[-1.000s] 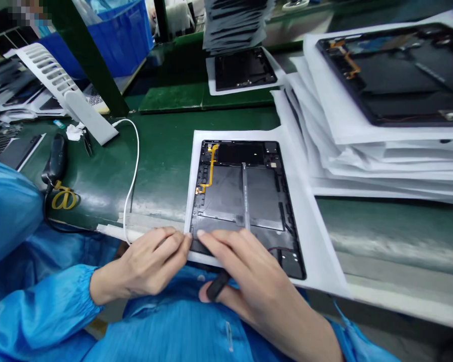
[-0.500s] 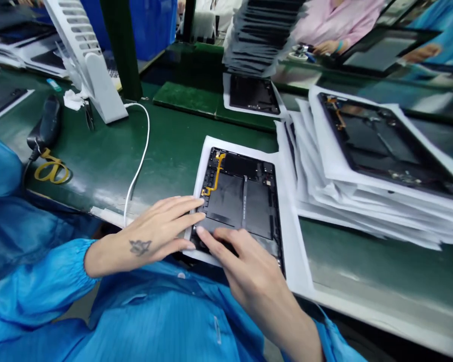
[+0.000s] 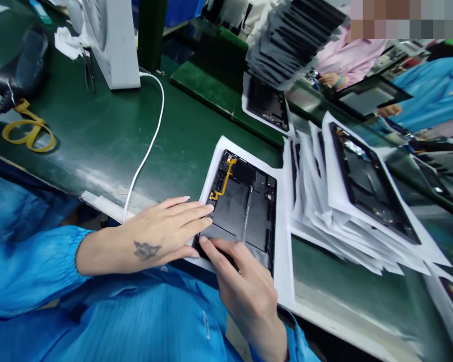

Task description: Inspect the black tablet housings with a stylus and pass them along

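In front of me an opened tablet [image 3: 230, 211], its black insides showing, rests on a white sheet [image 3: 285, 261]. An orange flex cable [image 3: 225, 181] runs down its upper left side. My left hand [image 3: 169, 229] lies over the tablet's left edge, fingers stretched out and slightly spread, fingertips on the rim. My right hand [image 3: 245, 281] bends over the lower left corner, one fingertip pressed there. Its other fingers curl inward around a dark gap; whatever they may hold is hidden.
More opened tablets on white sheets form a stack [image 3: 340, 201] at the right. Behind stands a tall pile of dark sheets [image 3: 294, 45]. On the left are a white fan [image 3: 117, 50], its white cable [image 3: 151, 136], tweezers [image 3: 88, 73], a black corded tool [image 3: 26, 65] and yellow tape [image 3: 28, 136].
The camera view has turned, so the bench and stack appear tilted and shifted. Both hands stay at the tablet's lower left, with the right fingertip still on the corner.
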